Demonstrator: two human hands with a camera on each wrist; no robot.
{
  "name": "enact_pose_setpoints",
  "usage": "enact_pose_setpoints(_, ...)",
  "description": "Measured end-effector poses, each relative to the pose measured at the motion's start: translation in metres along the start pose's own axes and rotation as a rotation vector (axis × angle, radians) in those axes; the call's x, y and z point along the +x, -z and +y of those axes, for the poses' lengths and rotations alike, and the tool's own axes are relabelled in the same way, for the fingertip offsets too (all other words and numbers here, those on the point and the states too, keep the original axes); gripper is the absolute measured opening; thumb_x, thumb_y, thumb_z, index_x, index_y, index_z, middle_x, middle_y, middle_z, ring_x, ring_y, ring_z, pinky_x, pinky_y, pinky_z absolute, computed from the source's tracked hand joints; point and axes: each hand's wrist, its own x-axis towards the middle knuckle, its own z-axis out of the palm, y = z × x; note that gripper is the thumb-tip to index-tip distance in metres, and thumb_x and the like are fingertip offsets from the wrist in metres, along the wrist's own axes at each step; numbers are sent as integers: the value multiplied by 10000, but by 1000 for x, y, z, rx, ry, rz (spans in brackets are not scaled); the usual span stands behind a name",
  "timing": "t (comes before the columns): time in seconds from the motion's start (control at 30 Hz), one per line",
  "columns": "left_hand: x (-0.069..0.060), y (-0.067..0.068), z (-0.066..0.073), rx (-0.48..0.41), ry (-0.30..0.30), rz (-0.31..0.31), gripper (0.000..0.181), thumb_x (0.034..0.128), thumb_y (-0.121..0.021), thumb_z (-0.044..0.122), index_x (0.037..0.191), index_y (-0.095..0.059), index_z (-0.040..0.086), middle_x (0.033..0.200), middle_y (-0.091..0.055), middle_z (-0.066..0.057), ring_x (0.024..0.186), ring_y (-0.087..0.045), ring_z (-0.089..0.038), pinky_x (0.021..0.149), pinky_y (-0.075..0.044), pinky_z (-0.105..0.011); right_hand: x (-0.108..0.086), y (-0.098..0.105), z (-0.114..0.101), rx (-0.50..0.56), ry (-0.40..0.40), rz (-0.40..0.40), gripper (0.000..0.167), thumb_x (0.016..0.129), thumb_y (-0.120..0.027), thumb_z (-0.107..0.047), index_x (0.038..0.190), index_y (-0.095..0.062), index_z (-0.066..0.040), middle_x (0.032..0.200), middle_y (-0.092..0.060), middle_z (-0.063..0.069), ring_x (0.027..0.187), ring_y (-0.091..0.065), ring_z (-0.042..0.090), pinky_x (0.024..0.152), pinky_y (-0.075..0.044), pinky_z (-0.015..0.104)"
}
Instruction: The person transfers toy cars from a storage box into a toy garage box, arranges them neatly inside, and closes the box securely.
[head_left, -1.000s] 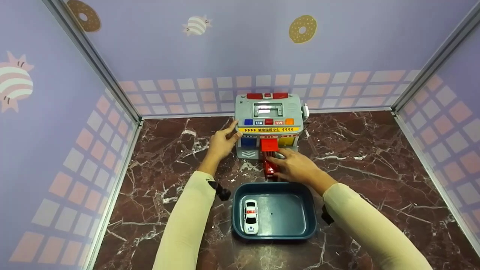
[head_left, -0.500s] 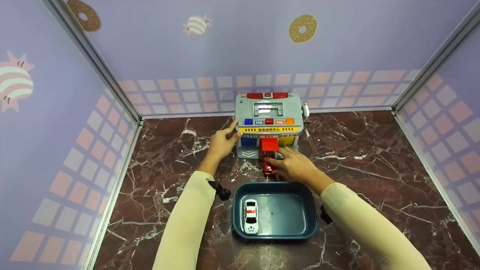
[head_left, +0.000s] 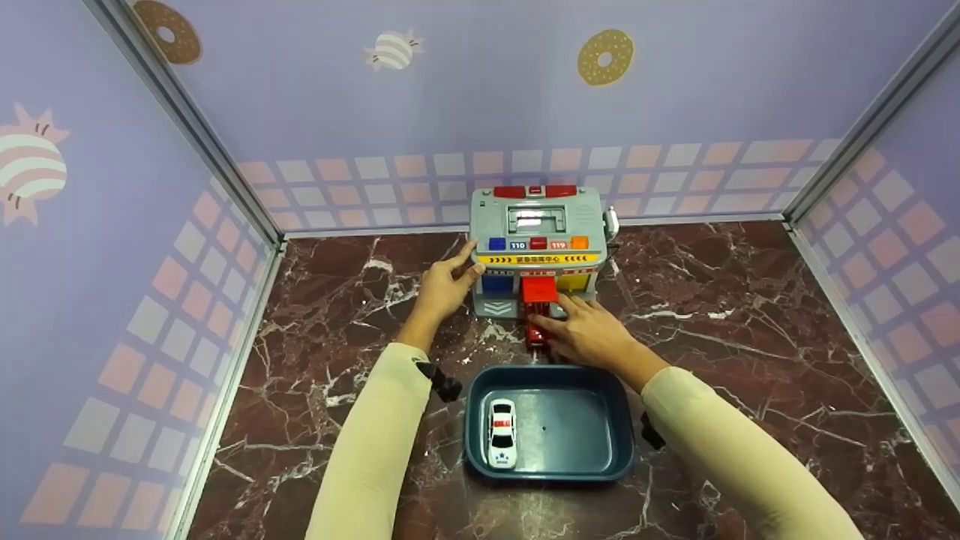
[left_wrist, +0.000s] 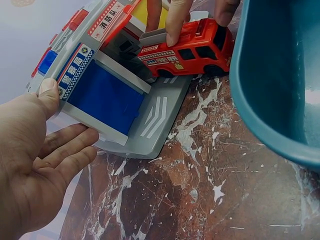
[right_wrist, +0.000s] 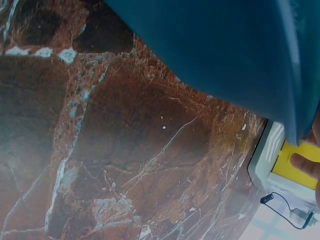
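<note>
So the toy fire truck (left_wrist: 192, 52) is backed partway into the middle bay of the toy emergency station (head_left: 536, 217), tail under the lifted red door (head_left: 539, 289) and cab poking out the front. Compared with a second ago it sits a bit deeper in there, and its nose is farther from the blue tray (head_left: 570, 435). The right grip (head_left: 596, 334) is clamped on the truck and has shifted slightly toward the station along with it. The left grip (head_left: 444, 289) hasn't really budged: thumb and index touch the station's left front corner, the other fingers loosely extended and apart, next to the lowered blue door (left_wrist: 105, 95). The white toy police car (head_left: 502, 435) hasn't moved either, just parked in the tray in front of the station.
</note>
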Motion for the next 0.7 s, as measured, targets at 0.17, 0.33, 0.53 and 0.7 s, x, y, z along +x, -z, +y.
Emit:
enact_pose_setpoints(0.17, 0, 0, 0, 0, 2, 4, 614, 1045, -705, 508, 1618, -559, 347, 1550, -639, -191, 1492, -590, -423, 1260, -457, -578, -1, 1, 0, -10, -11, -6, 497, 1049, -765, -367, 1534, -676, -303, 1506, -600, 339, 1234, -692, 544, 1011, -594, 702)
enact_pose_setpoints(0.33, -1, 0, 0, -1, 5, 5, 606, 1046, -703, 510, 1617, -559, 365, 1570, -621, -183, 1503, -580, -417, 1268, -449, -575, -1, 3, 1, -1, -20, -10, 499, 1059, -760, -359, 1546, -666, -317, 1524, -592, 343, 1266, -683, 548, 1028, -592, 693)
enact_pose_setpoints(0.53, -1, 0, -1, -10, 1, 3, 608, 1045, -699, 514, 1618, -555, 372, 1539, -658, -183, 1480, -606, -398, 1266, -450, -578, -2, 2, 2, -6, -12, 11, 512, 1059, -759, -364, 1559, -653, -332, 1489, -623, 324, 1277, -679, 533, 1045, -587, 679)
enact_pose_setpoints(0.7, -2, 0, -1, -25, -11, -2, 618, 1045, -701, 499, 1626, -548, 353, 1367, -775, -191, 1355, -684, -375, 1243, -474, -577, -2, -2, 3, -44, 12, 49, 506, 1044, -778, -385, 1536, -675, -323, 1432, -666, 277, 1260, -681, 480, 1043, -591, 652)
